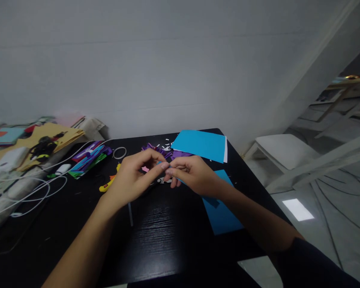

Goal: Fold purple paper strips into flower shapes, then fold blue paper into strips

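Note:
Above the middle of the black table, my left hand (138,172) and my right hand (195,173) meet at the fingertips. Both are closed in a pinch on a small piece of blue paper (160,163), mostly covered by the fingers. Partly hidden behind the right hand lie scissors (159,180). A yellow hot glue gun (107,185) rests just left of my left hand. Blue paper sheets (201,145) lie beyond my right hand, and another blue sheet (223,218) is under my right forearm. A thin white stick (130,214) lies nearer me.
Purple paper strips (156,148) and white scraps (167,145) are near the back edge. A roll of tape (119,152) sits beside folded coloured paper (90,156). White cables (49,186) cross the left side. A white chair (280,150) stands right of the table (150,248).

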Motion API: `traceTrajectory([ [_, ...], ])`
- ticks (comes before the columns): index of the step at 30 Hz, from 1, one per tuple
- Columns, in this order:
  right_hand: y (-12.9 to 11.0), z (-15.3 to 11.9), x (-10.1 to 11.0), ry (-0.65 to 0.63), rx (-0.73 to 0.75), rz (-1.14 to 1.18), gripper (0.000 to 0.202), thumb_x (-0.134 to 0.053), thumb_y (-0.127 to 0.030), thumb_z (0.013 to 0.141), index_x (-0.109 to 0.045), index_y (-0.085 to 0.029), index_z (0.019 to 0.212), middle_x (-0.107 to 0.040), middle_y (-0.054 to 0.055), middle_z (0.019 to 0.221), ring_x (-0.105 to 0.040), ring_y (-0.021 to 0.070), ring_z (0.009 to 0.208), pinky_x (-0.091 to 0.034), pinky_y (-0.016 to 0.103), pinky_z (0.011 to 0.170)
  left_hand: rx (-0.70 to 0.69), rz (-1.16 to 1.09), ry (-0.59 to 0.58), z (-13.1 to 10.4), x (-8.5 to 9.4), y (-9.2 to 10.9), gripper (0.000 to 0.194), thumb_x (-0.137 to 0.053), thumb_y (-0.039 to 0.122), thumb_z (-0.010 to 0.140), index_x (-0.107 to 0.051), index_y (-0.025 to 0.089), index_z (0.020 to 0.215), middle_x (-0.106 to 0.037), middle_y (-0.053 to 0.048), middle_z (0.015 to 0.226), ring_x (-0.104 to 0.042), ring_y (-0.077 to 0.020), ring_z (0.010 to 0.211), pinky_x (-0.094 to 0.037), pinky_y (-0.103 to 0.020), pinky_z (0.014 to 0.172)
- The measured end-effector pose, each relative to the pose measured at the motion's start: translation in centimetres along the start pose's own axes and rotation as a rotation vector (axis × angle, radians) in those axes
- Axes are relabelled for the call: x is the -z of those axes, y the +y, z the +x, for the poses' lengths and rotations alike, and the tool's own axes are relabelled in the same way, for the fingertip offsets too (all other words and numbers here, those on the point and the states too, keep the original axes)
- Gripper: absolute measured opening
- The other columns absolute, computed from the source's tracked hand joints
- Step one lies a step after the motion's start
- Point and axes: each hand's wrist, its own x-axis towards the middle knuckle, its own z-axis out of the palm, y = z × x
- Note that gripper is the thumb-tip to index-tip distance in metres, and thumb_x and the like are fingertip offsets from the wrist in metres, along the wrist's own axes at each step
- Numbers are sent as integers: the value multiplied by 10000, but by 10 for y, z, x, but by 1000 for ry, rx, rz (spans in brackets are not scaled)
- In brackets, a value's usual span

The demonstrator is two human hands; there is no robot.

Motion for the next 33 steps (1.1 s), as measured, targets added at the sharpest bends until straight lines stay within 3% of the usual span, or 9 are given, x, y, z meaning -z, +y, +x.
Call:
traceTrajectory([
  [3,-3,0,3,-9,-28,-16,197,-646,-340,937,-720,-158,921,-755,54,881,-674,127,674,-552,284,663,-10,32,15,0,0,-1,202,-638,355,950,-690,180,865,-697,-12,796,-617,-134,711,-466,-253,657],
  [8,-9,1,14,-61,-73,-75,250,-665,-372,927,-728,-147,839,-747,48,803,-641,112,618,-508,253,584,21,42,95,1,7,0,191,-639,352,949,-680,176,888,-666,1,758,-590,-126,681,-455,-242,640],
  [17,-10,0,13,-25,-50,-238,233,-664,-364,918,-739,-173,807,-724,23,735,-645,123,628,-482,271,610,-13,134,-155,1,8,3,211,-594,374,975,-729,211,969,-750,-17,898,-666,-149,772,-490,-243,684],
  [25,-8,2,22,-89,-107,-234,290,-627,-414,941,-756,-162,878,-769,62,868,-663,126,644,-503,253,560,18,170,-113,1,12,-6,233,-593,394,973,-730,205,960,-757,-20,875,-663,-149,730,-485,-249,662],
  [33,-4,6,27,-121,-139,-203,305,-670,-437,919,-765,-154,858,-774,72,849,-656,122,621,-505,242,536,95,59,-176,4,8,-7,258,-600,414,959,-737,198,933,-746,-25,830,-666,-158,726,-499,-242,641],
])
